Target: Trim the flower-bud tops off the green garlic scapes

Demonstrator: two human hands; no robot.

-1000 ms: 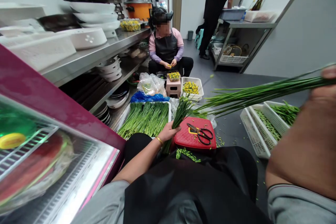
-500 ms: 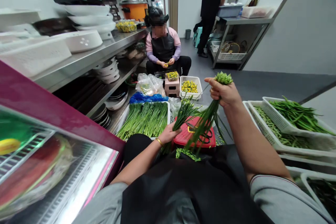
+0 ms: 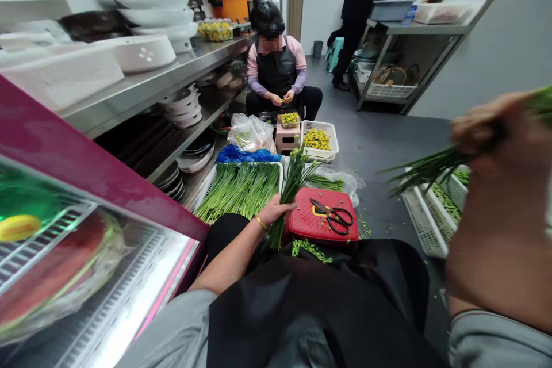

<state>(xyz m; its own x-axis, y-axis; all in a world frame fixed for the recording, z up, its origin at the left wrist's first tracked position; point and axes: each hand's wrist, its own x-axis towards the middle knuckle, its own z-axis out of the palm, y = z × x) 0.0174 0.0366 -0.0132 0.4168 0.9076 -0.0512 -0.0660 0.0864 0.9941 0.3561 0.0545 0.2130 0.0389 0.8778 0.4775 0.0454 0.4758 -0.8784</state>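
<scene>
My left hand [image 3: 276, 210], a gold bracelet on its wrist, is closed around an upright bunch of flowering chives [image 3: 296, 175] with pale buds on top. On the far right, my right hand [image 3: 491, 126] is raised and smeared by motion, gripping another bunch of flowering chives [image 3: 435, 165] whose stems point left. Between my knees is a red box-like surface [image 3: 304, 213], with black-handled scissors [image 3: 338, 218] lying slightly spread on it. Cut chive buds [image 3: 313, 250] lie on my apron. Beyond my left hand stand more chive stems [image 3: 245, 187] in a white basket.
Stacked white baskets [image 3: 425, 221] of green vegetables stand right. Ahead, a seated person [image 3: 278, 69] handles yellow flowers beside a white basket [image 3: 335, 144]. Left are a steel shelf [image 3: 190, 66] with dishes and a glass-fronted cabinet [image 3: 164, 195]. Another person [image 3: 364, 6] stands at a table.
My right hand has swung far right with its bunch, away from my left hand and over the stacked baskets. The scissors now show fully. The left-hand bunch stands more upright.
</scene>
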